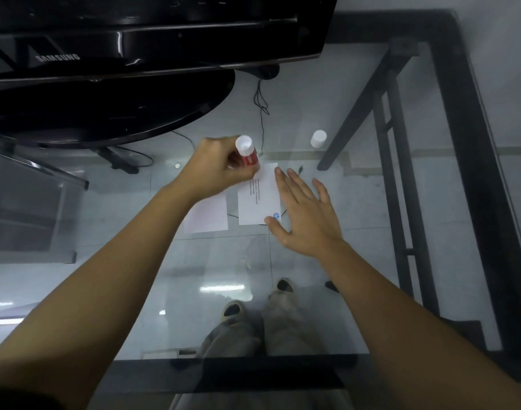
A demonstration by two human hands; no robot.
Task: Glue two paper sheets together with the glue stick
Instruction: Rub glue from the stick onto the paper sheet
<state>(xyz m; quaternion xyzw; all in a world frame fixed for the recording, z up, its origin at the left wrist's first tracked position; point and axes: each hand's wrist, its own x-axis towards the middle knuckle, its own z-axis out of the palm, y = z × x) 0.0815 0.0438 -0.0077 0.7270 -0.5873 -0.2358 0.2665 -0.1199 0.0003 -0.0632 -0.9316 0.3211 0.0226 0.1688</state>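
On my feed from the head cam, I'm using the printed sheet (257, 202) as my reference for everything else. It lies flat on the glass table (371, 208), with small lines of text along its left side and a blue logo at its near right corner.

The left hand (214, 167) is at the sheet's far left corner, fingers curled tight around the glue stick (247, 150). The stick has a red body and its white end points up and away from me. The working end is buried behind the fingers and a bit smeared (motion blur, sorry), so I can't tell if it's actually touching the paper.

The right hand (305, 214) is along the sheet's right edge, flat and relaxed, fingers straight and spread, gripping nothing. Its thumb tip sits right at the logo corner. The two hands are apart, one on each side of the sheet.

Just left of the printed sheet, with a narrow gap between them, is the plain sheet (209, 217), its far end covered by the left wrist. A white cap (318, 139) stands upright beyond the printed sheet and to its right, well apart from it.

Far left of the sheet is a black monitor (135, 39). Nearer to me than the sheet, through the glass, are the person's shoes (232, 309).
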